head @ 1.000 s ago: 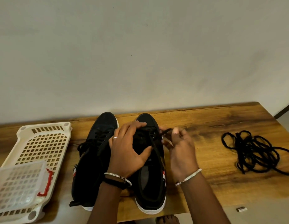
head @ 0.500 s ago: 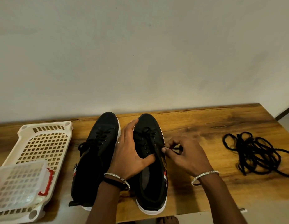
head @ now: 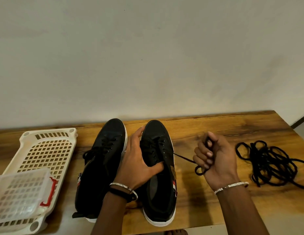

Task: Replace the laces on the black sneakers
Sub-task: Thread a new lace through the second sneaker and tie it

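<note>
- Landmark: the black low-top sneaker with a white rubber sole (head: 155,131), toe pointing away from me on the brown wooden counter (head: 207,200). From here on it is the working sneaker.
- My left grip (head: 136,165) grasps the working sneaker. The fingers run down its left flank and the thumb hooks over the tongue at the mouth, pinning the shoe to the counter.
- My right grip (head: 215,160), just right of the working sneaker, is clenched around the thin black lace (head: 183,158). The lace runs taut from the shoe's right eyelet row into my fist, and loops of it show above and below my fingers.
- Progress, working sneaker: the lace crosses the forward eyelets, while the eyelets nearest the mouth look bare. I judge unlacing to be partly done.
- Progress, second black sneaker with a white sole (head: 107,158), just left of the working sneaker: it is laced with loose ends, and I judge it not yet started.
- A tangled pile of black cord laces (head: 270,161) lies well right of the working sneaker, beyond my right grip. I cannot tell whether these are replacements or removed laces.
- Remaining, as judged: finish stripping the working sneaker, strip the second sneaker, and thread new laces through both.
- Well left of the working sneaker: a white perforated plastic basket (head: 29,134), with a clear lidded box with a red clasp (head: 17,192) on its near end.
</note>
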Demonstrator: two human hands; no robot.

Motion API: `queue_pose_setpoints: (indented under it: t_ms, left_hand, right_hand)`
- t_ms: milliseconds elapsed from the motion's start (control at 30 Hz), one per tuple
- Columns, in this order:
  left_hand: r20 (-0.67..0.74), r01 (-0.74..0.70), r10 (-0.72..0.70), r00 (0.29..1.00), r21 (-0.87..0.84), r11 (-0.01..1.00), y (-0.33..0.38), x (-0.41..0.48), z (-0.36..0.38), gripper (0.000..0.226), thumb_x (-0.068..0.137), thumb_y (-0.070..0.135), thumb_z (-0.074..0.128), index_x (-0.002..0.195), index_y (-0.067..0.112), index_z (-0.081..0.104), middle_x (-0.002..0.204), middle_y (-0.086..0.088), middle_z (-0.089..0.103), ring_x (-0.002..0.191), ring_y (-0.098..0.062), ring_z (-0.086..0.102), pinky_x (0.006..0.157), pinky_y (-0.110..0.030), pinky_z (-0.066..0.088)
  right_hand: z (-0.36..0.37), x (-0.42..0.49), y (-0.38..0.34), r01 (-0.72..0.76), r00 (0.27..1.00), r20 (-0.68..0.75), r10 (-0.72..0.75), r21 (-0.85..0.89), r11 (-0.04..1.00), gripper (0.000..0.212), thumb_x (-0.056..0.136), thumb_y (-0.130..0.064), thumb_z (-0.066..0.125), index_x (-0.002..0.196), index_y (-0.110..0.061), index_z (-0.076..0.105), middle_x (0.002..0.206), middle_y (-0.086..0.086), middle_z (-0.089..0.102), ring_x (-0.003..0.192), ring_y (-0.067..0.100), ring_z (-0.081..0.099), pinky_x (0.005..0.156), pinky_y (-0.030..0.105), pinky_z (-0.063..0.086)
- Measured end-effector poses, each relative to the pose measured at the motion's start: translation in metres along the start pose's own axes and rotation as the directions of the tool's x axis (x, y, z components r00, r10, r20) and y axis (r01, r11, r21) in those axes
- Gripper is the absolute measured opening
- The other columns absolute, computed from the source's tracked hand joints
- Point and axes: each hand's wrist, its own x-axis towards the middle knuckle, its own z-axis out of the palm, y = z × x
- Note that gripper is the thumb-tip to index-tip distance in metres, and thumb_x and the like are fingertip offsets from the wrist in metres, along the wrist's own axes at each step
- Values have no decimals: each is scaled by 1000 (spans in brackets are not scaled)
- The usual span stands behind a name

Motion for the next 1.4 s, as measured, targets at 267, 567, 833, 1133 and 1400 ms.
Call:
queue_pose_setpoints:
  t_ms: [267,567,833,1133,1400]
  left_hand:
    - [7,58,-57,998,-20,998,0,0,-1,117,54,56,84,140,63,6,143,18,35,135,-5,40,110,-42,43]
    - [22,112,-111,994,-51,992,0,1,-3,123,50,63,84,148,50,11,145,14,37,133,-4,42,110,-29,39]
    - [12,170,-174,985,-298,939,11,-3,-9,48,84,24,73,122,28,45,122,7,59,106,1,62,83,-12,49]
    - [-161,101,-69,985,201,974,3,-1,-5,14,88,22,70,86,19,57,82,9,49,71,-6,51,61,-14,38]
    - [-16,130,-130,991,258,957,2,-1,-8,31,101,29,51,73,26,40,74,5,49,69,-10,48,58,-19,29]
  right_hand:
    - [-1,6,25,227,965,186,-185,-945,236,17,83,-35,80,94,-28,68,86,-11,70,80,-1,65,65,19,46]
    - [-5,1,5,186,972,236,-13,-726,662,18,88,-17,74,74,-7,72,62,2,61,55,8,49,52,16,36]
    - [6,-1,8,100,990,126,-64,-308,946,17,65,-13,59,51,-14,50,91,19,75,109,34,68,90,42,46]
    - [12,4,29,109,994,83,-70,-740,664,11,86,-5,73,95,-11,70,82,13,73,71,20,66,70,33,56]
    - [8,9,40,243,969,204,-139,-890,386,10,86,-12,78,79,-20,76,75,-1,73,72,12,69,67,27,56]
